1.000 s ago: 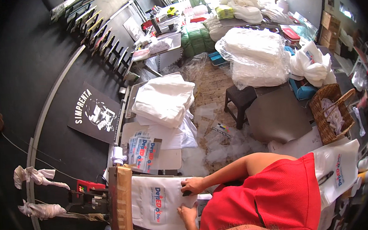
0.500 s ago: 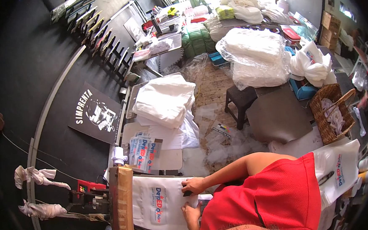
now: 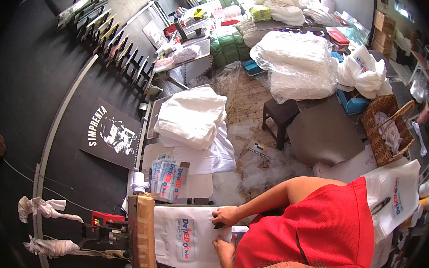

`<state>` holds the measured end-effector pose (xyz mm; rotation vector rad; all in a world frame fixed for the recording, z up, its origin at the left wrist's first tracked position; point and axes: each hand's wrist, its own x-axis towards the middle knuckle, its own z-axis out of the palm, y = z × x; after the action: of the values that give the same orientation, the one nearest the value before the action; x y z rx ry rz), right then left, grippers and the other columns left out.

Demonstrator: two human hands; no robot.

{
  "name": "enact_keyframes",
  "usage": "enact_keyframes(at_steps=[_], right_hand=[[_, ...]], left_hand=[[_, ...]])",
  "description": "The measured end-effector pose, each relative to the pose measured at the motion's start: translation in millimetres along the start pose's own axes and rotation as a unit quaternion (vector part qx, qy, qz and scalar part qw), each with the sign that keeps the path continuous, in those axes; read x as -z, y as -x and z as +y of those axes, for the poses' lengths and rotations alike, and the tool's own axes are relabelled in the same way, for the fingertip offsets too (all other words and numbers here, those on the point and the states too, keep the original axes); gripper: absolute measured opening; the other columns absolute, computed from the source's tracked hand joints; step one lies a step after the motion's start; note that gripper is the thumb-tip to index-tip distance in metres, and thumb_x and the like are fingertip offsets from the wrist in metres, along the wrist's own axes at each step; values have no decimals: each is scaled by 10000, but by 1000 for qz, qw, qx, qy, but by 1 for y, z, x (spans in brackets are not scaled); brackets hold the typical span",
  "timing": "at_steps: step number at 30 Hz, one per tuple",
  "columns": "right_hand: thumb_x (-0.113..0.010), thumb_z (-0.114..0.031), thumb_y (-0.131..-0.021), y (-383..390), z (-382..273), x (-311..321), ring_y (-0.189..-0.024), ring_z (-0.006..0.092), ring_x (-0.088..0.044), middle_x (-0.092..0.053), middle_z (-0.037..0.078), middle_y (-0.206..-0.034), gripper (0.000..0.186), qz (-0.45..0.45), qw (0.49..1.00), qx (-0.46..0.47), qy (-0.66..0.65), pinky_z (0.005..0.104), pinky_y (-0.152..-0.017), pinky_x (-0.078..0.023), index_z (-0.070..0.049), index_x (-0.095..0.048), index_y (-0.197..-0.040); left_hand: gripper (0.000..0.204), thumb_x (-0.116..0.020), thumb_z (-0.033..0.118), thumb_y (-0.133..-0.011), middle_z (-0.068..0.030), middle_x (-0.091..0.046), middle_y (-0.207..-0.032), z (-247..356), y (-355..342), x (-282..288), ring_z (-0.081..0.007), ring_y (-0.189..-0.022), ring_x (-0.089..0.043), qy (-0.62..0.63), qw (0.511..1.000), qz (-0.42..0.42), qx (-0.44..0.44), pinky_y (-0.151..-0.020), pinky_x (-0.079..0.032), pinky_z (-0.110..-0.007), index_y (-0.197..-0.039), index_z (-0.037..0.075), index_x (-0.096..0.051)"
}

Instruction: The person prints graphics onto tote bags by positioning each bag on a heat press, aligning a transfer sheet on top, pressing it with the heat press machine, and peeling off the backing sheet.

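Note:
A white bag with blue-and-red printing (image 3: pixel 169 240) lies flat on the press bed, beside a brown tape-covered upper plate (image 3: pixel 146 226). My right hand (image 3: pixel 224 216) reaches in at the bag's right edge, fingers curled on a small black object (image 3: pixel 219 225). Below it, my left hand (image 3: pixel 222 244) rests on the same edge, fingers loosely apart, next to a pale strip (image 3: pixel 239 229) that is partly hidden. A red sleeveless top (image 3: pixel 303 227) covers much of the lower right. A red control box (image 3: pixel 104 218) sits left of the press.
Printed transfer sheets (image 3: pixel 167 171) and folded white cloth (image 3: pixel 188 113) lie above the press. A dark stool (image 3: pixel 277 115), grey seat (image 3: pixel 323 137) and wicker basket (image 3: pixel 388 128) stand rightward. Wrapped white stacks (image 3: pixel 294 65) sit behind. Loose plastic covers the floor (image 3: pixel 256 166).
My left hand has shifted slightly to the right along the bag's edge since a second ago. My right hand and the bag stay almost in place.

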<state>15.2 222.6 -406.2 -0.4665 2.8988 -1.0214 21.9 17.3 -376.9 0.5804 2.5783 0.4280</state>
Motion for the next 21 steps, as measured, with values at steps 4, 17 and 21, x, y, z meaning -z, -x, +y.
enact_keyframes(at_steps=[4,17,21], right_hand=[[-763,-322,-739,1,-1,2,-997,381,-597,-526,163,-1133,461,10,1000,5,-11,486,-836,-509,-158,-590,-1134],[-760,-309,-741,0,2,-2,-1001,364,-592,-517,142,-1131,459,9,1000,5,-5,475,-818,-523,-168,-580,-1139],[-759,-320,-743,0,1,-2,-1000,363,-593,-519,141,-1129,459,11,1000,5,-7,473,-819,-522,-167,-584,-1138]], left_hand=[[880,-811,518,-692,-337,-504,-1198,0,1,0,-481,-1127,-521,4,1000,-2,5,-991,-435,-475,-1260,-77,-499],[904,-820,519,-682,-322,-510,-1208,0,-2,0,-466,-1120,-534,0,1000,-5,16,-981,-443,-466,-1255,-102,-496],[896,-821,513,-683,-323,-511,-1210,2,0,1,-464,-1124,-532,8,1000,5,9,-984,-442,-463,-1253,-99,-499]])
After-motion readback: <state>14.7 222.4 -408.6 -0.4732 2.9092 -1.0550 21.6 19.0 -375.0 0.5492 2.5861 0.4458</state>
